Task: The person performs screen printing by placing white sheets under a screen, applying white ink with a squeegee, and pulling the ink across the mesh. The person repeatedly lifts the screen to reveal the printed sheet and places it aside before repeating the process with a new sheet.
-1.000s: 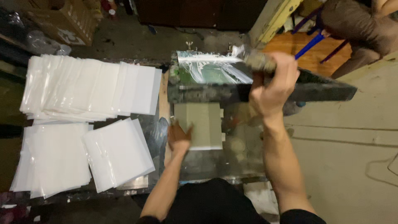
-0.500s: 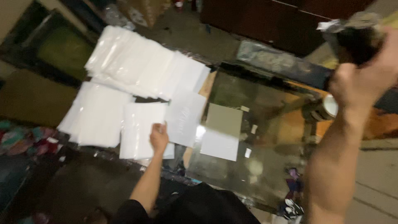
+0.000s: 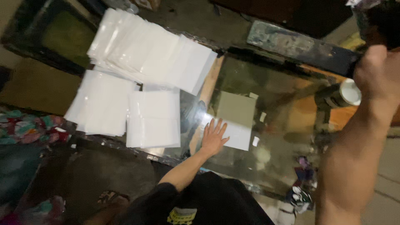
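Left hand [image 3: 214, 137] lies flat on the glass bench [image 3: 283, 137], fingers spread wide, holding nothing — fingertips touching the near edge of a white sheet [image 3: 237, 135] with a grey-green square on it. Stacks of white sheets [image 3: 152, 118] sit just left of that hand. Right hand [image 3: 377, 71] is raised, grip closed round a dark frame [image 3: 300, 46].

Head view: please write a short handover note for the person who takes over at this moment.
Left hand: flat, fingers spread, pressing the white sheet on the glass table.
Right hand: raised at the upper right, closed on the dark frame, lifted above the table.
White bags: stacks lie left of the sheet; a fanned row lies behind them.
A can stands under the frame.
Done: sheet placed. Left: frame not yet down.
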